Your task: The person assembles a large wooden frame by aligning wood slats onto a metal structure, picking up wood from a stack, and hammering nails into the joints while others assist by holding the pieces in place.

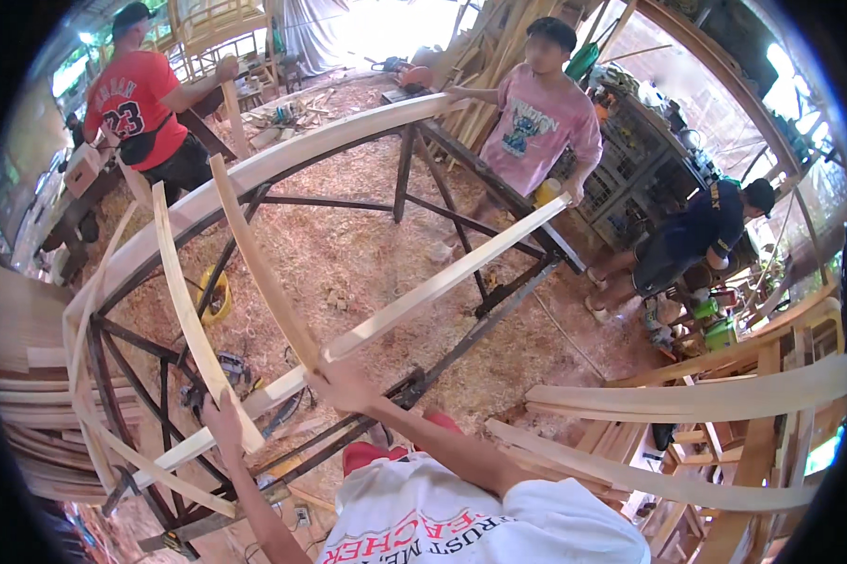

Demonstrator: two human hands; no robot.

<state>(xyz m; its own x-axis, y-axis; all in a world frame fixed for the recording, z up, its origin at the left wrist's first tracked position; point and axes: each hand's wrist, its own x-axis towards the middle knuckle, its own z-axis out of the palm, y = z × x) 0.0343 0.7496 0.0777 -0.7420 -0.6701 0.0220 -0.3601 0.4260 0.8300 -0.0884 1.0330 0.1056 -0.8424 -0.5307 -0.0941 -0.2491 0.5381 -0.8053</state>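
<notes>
Your left hand [223,425] has its grip closed on the first curved strip [184,297], where it crosses the straight pale board [447,276]. Your right hand [344,385] has its grip on the near end of the second curved strip [258,266]. Both strips slant over the dark frame [404,174]; a co-worker [536,122] holds the board's far end.

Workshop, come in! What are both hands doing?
Left hand gripping left curved strip. Right hand at near end of right curved strip. Straight board crosses beneath.
</notes>
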